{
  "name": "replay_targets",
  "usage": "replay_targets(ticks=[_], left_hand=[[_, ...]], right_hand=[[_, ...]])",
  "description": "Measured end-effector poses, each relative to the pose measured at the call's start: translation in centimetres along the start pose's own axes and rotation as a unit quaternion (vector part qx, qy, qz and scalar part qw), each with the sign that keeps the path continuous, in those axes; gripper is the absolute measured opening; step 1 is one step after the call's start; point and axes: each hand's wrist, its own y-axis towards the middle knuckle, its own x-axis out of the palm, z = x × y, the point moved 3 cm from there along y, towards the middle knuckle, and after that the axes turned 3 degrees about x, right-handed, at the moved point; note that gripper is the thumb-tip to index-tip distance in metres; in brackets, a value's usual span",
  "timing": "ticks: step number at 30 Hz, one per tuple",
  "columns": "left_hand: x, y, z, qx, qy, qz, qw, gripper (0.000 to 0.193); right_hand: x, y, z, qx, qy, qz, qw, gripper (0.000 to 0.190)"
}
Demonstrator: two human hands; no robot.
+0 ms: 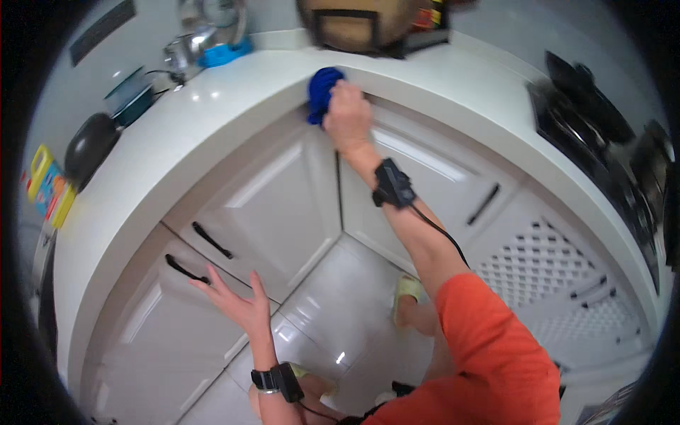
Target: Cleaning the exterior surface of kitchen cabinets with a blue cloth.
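A blue cloth point(323, 95) is in my right hand point(349, 114), pressed at the front edge of the white countertop point(212, 114) near its inner corner. The cloth hangs a little over the edge, above the light cabinet doors. My left hand point(239, 308) is raised with fingers spread and holds nothing, in front of the cabinet door point(159, 313) at lower left. Each wrist carries a black strapped device with a cable.
On the counter stand a steel kettle-like item point(183, 53), a teal container point(133, 103), a dark rounded pan or lid point(93, 149) and a yellow-handled bottle point(53, 188). A brown round object point(361, 26) stands at the back, a black stove point(584, 143) at right. Door handles stick out.
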Motion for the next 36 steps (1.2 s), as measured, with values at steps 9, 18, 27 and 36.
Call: replay_targets(ticks=[9,18,27,36], left_hand=[[0.6,0.0,-0.7,0.012,0.039,0.013,0.999,0.072],[0.9,-1.3,0.1,0.0,0.064,-0.033,0.997,0.067],[3.1,-3.3,2.1,0.09,0.047,-0.112,0.988,0.066],[6.0,-4.2,-0.5,-0.139,-0.209,-0.211,0.945,0.056]], right_hand=[[-13.5,-11.0,-1.2,-0.134,0.096,-0.234,0.958,0.027],[-29.4,-4.9,11.0,-0.093,-0.256,-0.131,0.953,0.044],[-10.2,-6.8,5.9,-0.181,-0.159,-0.135,0.961,0.036],[-10.0,-9.6,0.7,0.33,0.596,-0.495,0.539,0.045]])
